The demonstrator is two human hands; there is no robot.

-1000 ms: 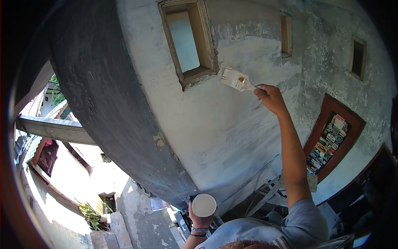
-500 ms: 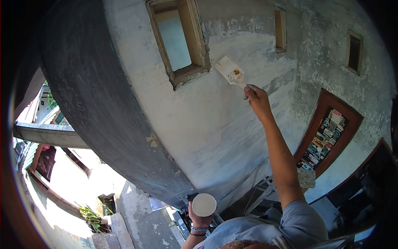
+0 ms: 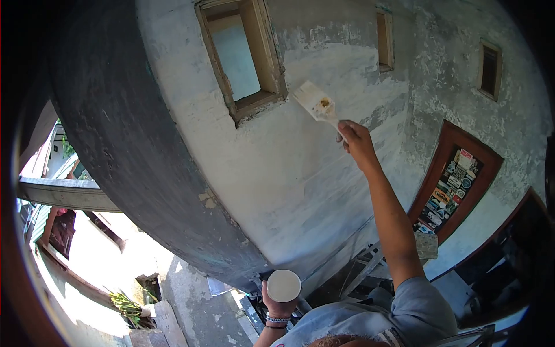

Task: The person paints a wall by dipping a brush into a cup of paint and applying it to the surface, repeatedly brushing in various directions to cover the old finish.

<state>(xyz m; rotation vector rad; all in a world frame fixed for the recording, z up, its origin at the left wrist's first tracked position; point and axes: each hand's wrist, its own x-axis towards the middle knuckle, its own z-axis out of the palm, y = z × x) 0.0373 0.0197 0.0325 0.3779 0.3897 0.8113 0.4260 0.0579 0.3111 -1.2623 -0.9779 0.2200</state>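
1. Gripping the handle of a wide paintbrush (image 3: 315, 102), the right hand (image 3: 356, 141) has its fingers closed around it, with the arm stretched out toward the wall (image 3: 260, 168).
2. Brush condition: pale bristles pointing up and to the left, with yellow-brown marks near the handle end. Bristles lie just right of the lower right corner of the large window frame (image 3: 272, 55); contact with the wall cannot be confirmed.
3. The left hand (image 3: 274, 305), at the near edge of the scene, is wrapped around a round container (image 3: 284, 285) whose pale, circular top faces the camera. Bracelets (image 3: 278, 319) are noted at the wrist.
4. Wall surface: whitish, uneven coating, with grey patches farther up and to the right. A dark grey curved band (image 3: 127, 133) borders it on the left.
5. Right side: two small window openings, one narrow (image 3: 384, 40) and one dark (image 3: 489, 70), above a red-brown frame (image 3: 483, 182) around a panel covered in stickers (image 3: 448, 194).
6. Left side: a beam (image 3: 69, 194) crosses a sunlit area; green leaves (image 3: 126, 305) lie lower down, beside paving.
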